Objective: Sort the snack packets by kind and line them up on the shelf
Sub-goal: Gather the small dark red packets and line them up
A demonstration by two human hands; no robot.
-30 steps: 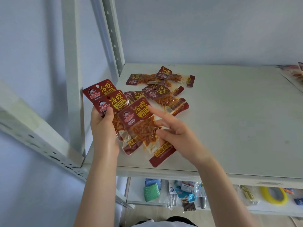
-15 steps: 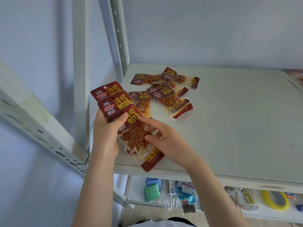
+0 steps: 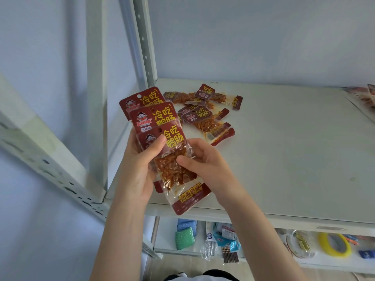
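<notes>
My left hand [image 3: 140, 167] grips a fanned stack of three dark red snack packets [image 3: 156, 118] with yellow lettering, thumb pressed on the front one. My right hand [image 3: 205, 161] holds the same stack from the right, its fingers curled round the clear part of the front packet [image 3: 172, 171] full of orange-brown strips. The stack is held above the front left corner of the white shelf [image 3: 284, 159]. Several more packets of the same kind [image 3: 205, 114] lie in a loose pile at the shelf's back left.
Pale metal uprights [image 3: 145, 41] stand left of the shelf, with a slanted perforated brace [image 3: 50, 169] further left. Other packets [image 3: 369, 96] peek in at the far right edge. The lower shelf holds green and blue sponges [image 3: 184, 236], small packs and a yellow tape roll [image 3: 332, 244].
My right hand slid the front packet in under my left thumb and now holds it against the stack. Both hands lifted the stack a little off the shelf.
</notes>
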